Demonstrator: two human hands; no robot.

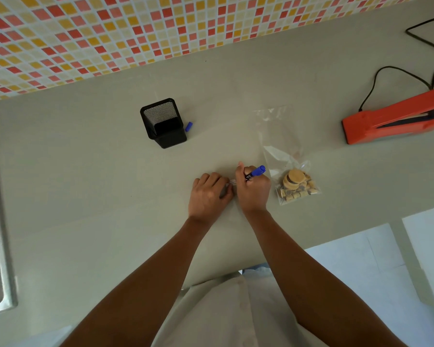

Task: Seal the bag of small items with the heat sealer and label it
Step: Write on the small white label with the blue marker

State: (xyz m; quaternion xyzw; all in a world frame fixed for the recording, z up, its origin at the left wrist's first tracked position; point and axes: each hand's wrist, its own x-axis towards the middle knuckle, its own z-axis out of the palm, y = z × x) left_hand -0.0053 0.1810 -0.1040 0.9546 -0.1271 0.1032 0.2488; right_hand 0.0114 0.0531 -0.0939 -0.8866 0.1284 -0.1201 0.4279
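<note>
Grey table point(110, 196) below a wall of orange, red and cream tiles point(85, 33). My right hand point(254, 190) wraps its grip around a blue marker point(256, 172), tip down on a small white label point(233, 182), blunt end angled up to the right. My left hand point(209, 194), fingers curled, seems to pinch the label's left end. Just right of my hands the clear bag point(290, 156) lies lengthwise, running away from me, wooden pieces point(297, 186) bunched at its near end. Well apart, far right, the orange heat sealer point(396, 118) stretches toward the right edge. A black mesh pen pot point(164, 122) stands behind, a blue cap point(189, 126) beside it.
</note>
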